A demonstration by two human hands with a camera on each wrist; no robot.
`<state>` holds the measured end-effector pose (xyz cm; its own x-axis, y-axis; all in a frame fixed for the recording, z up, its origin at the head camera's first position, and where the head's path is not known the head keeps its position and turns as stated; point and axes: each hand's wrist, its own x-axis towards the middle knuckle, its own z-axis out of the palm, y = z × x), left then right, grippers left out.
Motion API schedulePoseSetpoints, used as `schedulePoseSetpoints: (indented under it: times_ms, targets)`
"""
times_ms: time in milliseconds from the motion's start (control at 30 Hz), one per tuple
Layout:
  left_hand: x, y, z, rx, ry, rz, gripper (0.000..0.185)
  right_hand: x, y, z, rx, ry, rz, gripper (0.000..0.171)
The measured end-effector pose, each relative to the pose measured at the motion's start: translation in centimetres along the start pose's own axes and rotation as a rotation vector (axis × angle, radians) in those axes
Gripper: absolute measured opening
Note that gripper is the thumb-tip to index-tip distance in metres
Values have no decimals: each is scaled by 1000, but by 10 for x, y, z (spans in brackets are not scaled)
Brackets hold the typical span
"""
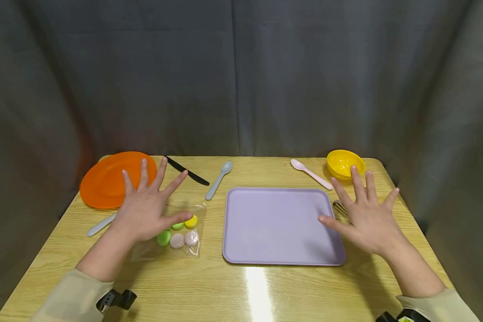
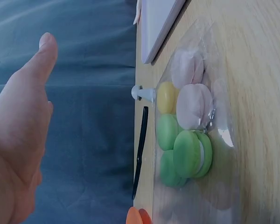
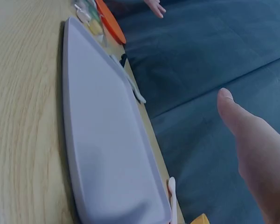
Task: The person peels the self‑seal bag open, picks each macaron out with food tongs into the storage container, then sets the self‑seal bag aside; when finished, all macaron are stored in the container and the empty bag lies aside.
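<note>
My left hand (image 1: pixel 144 210) hovers with spread fingers above a clear plastic bag of toy macarons (image 2: pixel 192 154), holding nothing. Green, yellow and pale pink macarons show through the film. Over the right end of a lilac tray (image 1: pixel 281 226) my right hand (image 1: pixel 368 219) is held up, fingers splayed, also with nothing in it. Beneath that hand a metal fork (image 1: pixel 340 207) is partly hidden. A yellow bowl (image 1: pixel 343 162) stands just beyond its fingertips. An orange plate (image 1: pixel 108 181) lies behind the left hand, which overlaps its edge in the head view.
A black knife (image 1: pixel 193 176) and a grey spoon (image 1: pixel 219 180) lie behind the bag and tray. Behind the tray's right half is a pink spoon (image 1: pixel 311 173). A grey handle (image 1: pixel 101 225) sticks out left of the left hand. Dark curtains (image 1: pixel 233 80) enclose the table.
</note>
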<state>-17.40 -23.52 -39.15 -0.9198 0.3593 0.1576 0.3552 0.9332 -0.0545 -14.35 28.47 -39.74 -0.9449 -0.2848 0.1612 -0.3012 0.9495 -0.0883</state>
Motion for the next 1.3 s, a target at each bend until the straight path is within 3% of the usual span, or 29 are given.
schedulePoseSetpoints:
  times_ms: [333, 500, 667, 800, 1100, 1300]
  targets:
    - [-11, -8, -3, 1, -10, 18, 103, 8, -22, -8, 10, -9, -17, 102]
    - [-15, -13, -2, -49, -31, 42, 102, 14, -39, -10, 41, 28, -42, 100]
    - [-22, -19, 0, -114, 12, 90, 101, 24, -59, -12, 130, 89, -117, 95]
    - [-27, -25, 3, -192, 4, 135, 99, 30, -73, -11, 249, 120, -154, 86]
    - [-36, -35, 25, -385, -127, 212, 77, 46, -96, -5, 677, 186, -158, 42]
    - [-40, -39, 41, -434, -193, 206, 65, 57, -105, 4, 877, 107, -64, 35]
